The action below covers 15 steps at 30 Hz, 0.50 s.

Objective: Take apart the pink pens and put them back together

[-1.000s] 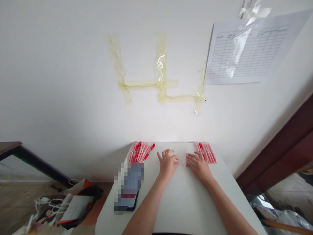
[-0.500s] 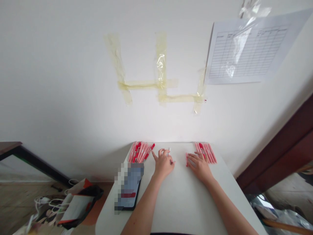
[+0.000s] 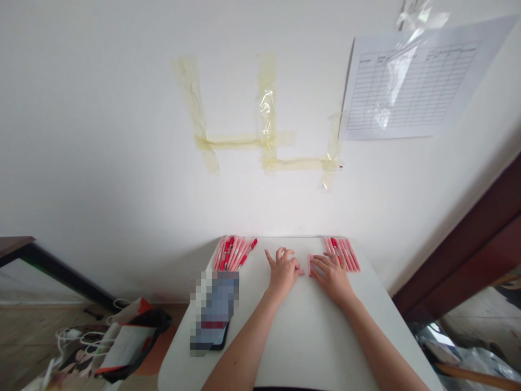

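My left hand (image 3: 284, 272) rests on the white table (image 3: 301, 336), thumb spread, fingers curled in, its index tip close to a single pink pen (image 3: 310, 265). What the curled fingers hold, if anything, is hidden. My right hand (image 3: 332, 276) lies flat with fingers stretched left, their tips touching that pen. A neat row of pink pens (image 3: 344, 253) lies just beyond the right hand at the table's far right. A looser pile of pink and red pens (image 3: 234, 253) lies at the far left corner.
A phone (image 3: 214, 317) lies near the table's left edge. The table stands against a white wall with strips of yellowed tape (image 3: 266, 136) and a taped printed sheet (image 3: 407, 87). Bags and cables (image 3: 109, 347) lie on the floor at left; dark wood furniture (image 3: 468, 250) stands at right.
My left hand reached out toward the left pen pile with a small white thing at its fingertips, then came back right beside the single pen. The right hand has stayed put.
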Tool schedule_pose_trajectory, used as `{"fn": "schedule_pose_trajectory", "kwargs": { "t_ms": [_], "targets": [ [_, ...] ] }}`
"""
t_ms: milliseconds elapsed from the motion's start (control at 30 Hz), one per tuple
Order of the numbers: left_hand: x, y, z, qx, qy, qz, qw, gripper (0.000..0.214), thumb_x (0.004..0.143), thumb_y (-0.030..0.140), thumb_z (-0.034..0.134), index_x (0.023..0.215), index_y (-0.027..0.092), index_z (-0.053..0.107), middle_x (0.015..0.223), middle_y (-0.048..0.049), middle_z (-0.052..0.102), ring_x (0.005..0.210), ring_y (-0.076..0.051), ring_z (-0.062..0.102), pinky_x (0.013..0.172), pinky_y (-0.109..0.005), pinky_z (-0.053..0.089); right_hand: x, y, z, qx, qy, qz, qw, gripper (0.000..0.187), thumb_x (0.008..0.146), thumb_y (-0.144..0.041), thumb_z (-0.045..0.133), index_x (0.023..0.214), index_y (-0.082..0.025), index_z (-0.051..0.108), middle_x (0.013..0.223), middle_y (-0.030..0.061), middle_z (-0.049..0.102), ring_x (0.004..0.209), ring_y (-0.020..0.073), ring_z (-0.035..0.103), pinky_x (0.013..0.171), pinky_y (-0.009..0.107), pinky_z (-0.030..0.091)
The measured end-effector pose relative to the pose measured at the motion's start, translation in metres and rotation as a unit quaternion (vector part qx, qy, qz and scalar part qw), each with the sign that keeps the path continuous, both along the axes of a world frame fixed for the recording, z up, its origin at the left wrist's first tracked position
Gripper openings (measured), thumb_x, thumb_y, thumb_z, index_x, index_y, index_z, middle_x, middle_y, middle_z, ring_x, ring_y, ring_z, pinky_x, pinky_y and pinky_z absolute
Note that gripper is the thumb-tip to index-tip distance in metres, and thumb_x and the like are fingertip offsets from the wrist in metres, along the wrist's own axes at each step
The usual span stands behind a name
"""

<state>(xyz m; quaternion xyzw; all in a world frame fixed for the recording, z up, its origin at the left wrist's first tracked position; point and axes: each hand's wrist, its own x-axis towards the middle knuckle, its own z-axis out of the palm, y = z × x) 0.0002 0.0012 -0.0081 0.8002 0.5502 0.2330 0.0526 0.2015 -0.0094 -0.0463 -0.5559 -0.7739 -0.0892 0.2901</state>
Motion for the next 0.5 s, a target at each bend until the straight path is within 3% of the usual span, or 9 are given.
{"fn": "schedule_pose_trajectory", "kwargs": {
  "t_ms": [500],
  "targets": [
    [0.001, 0.0007, -0.0012, -0.001, -0.001, 0.003, 1.0, 0.015, 0.079, 0.038, 0.077, 0.083, 0.025, 0.071, 0.131, -0.0034, 0.061, 0.137, -0.031, 0.04, 0.115, -0.078, -0.003, 0.0007, 0.0012, -0.0015, -0.001, 0.0, 0.002, 1.0, 0.032, 0.097, -0.042, 0.05, 0.12, -0.031, 0.069, 0.122, 0.0051, 0.07, 0.121, 0.0314, 0.053, 0.107, 0.057, 0.033]
  ]
}}
